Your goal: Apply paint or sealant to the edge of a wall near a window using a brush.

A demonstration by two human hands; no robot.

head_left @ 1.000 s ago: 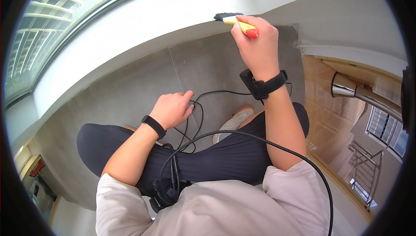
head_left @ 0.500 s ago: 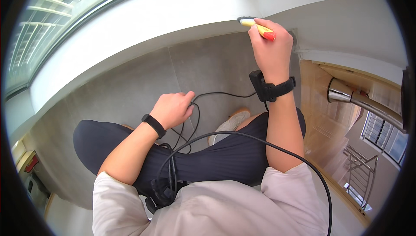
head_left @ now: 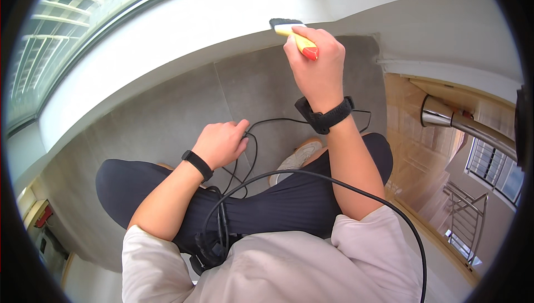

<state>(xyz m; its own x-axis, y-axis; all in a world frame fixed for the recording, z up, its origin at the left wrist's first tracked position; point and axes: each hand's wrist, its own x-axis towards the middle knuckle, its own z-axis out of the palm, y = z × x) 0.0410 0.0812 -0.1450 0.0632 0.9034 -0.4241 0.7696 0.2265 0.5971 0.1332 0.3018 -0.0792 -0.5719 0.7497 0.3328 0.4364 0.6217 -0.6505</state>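
Observation:
My right hand (head_left: 321,61) is closed around the yellow handle of a paintbrush (head_left: 303,43), which has a red end and dark bristles. The bristles point left and are at the front edge of the white window ledge (head_left: 222,11). Lower and to the left, my left hand (head_left: 219,143) hovers above my lap, index finger stretched out and thumb apart, the other fingers partly curled and hidden. A thin black cable (head_left: 272,119) passes by its fingertips; I cannot tell if they touch it. Black straps sit on both wrists.
A thicker black cable (head_left: 311,173) arches across my lap. My bent legs (head_left: 278,208) and a light shoe (head_left: 295,161) are over the grey tiled floor (head_left: 161,103). A window (head_left: 67,30) is at the upper left. A wood panel and a shiny metal tube (head_left: 436,114) stand to the right.
My right hand has moved left along the ledge edge with the paintbrush, and more of the dark bristles shows. My left hand has hardly moved.

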